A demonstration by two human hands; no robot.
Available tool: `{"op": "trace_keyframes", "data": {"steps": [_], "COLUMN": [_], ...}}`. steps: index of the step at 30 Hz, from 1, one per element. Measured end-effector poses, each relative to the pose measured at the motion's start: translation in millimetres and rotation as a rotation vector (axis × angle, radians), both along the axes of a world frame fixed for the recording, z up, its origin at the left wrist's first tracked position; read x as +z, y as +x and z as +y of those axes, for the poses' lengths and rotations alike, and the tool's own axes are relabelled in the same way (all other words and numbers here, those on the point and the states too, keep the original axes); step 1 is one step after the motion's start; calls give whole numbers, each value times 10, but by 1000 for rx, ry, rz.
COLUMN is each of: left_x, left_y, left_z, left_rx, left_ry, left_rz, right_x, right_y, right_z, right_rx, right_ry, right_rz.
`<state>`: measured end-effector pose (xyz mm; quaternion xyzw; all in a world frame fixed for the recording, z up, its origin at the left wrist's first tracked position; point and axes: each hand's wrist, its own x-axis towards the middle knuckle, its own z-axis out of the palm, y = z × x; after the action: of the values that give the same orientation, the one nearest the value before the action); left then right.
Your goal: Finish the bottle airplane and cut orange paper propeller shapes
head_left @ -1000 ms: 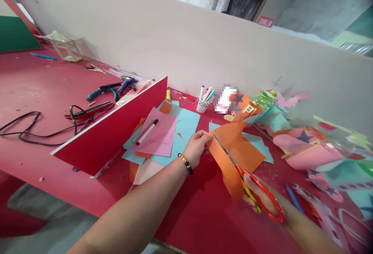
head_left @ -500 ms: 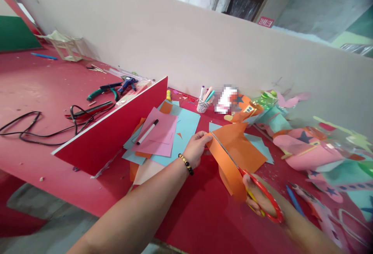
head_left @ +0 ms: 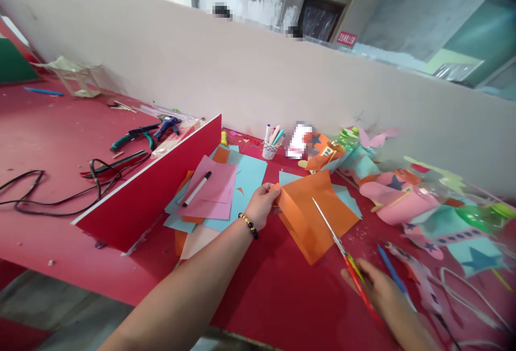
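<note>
Straight-edged orange paper sheet (head_left: 300, 208) extends right of left hand's (head_left: 263, 203) fingertips, which pinch its edge. Right hand (head_left: 373, 281) grips metal scissors (head_left: 342, 251) with red-and-yellow handles; blades overlie sheet, contact unclear. Black-capped white marker (head_left: 197, 188) lies on pink paper sheet (head_left: 221, 181), left of left fingers.

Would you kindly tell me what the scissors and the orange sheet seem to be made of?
Scissors: blades look like smooth metal, being silvery; handles probably smooth plastic, given their even red and yellow colour. Orange sheet: apparently matte paper or card, thin and without shine.
</note>
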<state>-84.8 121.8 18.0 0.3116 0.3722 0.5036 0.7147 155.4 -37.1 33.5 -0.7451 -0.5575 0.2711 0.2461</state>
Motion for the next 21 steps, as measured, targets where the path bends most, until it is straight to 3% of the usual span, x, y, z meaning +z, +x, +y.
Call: {"op": "trace_keyframes", "data": {"steps": [3,10,13,16,18,21], "left_x": [-23,-64,-30,57,127,201], "left_y": [8,30,61,123,183,285], "left_z": [-5,-5,-11,-47,-92,-149], "left_rx": [-6,-20,-25,-57,-112,-205], "left_ry": [22,71,87,107,123,158], "left_rz": [42,120,151,171,174,174], "right_x": [-171,-597,-527,-311,-178,-99], "right_y": [229,580,574,421,242,-59], "right_z": [-301,-729,-713,-493,-239,178], "right_rx": [-17,-121,-65,-20,4,65], "right_ry": [-34,123,137,201,307,306], "right_rz": [-176,-427,-486,-485,-337,66]}}
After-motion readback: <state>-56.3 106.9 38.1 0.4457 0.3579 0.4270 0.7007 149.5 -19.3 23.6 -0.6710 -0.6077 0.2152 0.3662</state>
